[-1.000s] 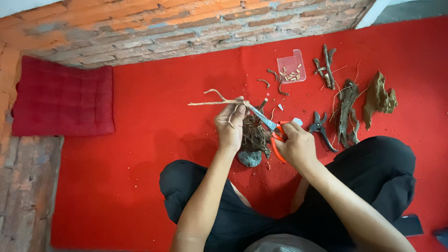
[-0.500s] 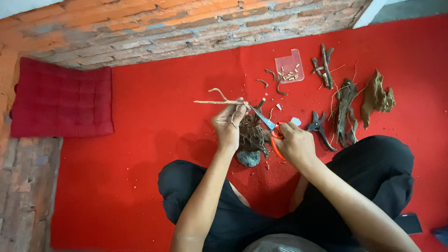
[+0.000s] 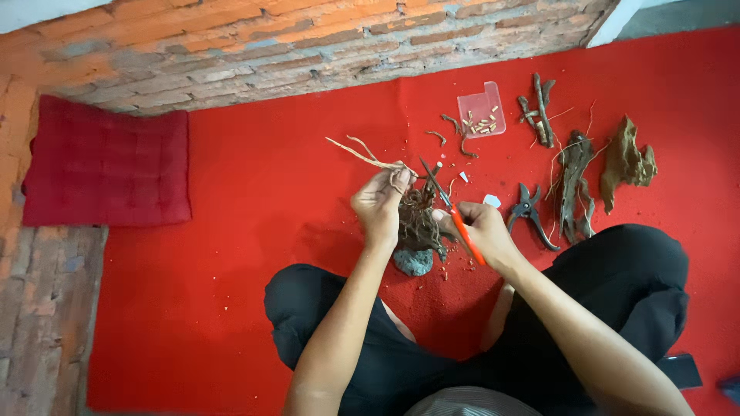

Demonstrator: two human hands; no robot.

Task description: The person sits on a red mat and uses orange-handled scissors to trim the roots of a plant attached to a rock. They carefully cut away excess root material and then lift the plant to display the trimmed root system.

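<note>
Lighting: soft, even daylight, moderately bright; source direction unclear. Shadows: faint, diffuse, beneath the left hand (image 3: 379,206) and right hand (image 3: 482,231). Glare: slight on clear plastic tray (image 3: 481,115). Focus: sharp centrally; wide-angle bending at edges.

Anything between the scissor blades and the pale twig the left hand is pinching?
Nothing visible. The right hand holds the orange-handled scissors with the blade tips up by the left hand, which pinches the pale twig. The root clump sits below, between the hands.
</note>
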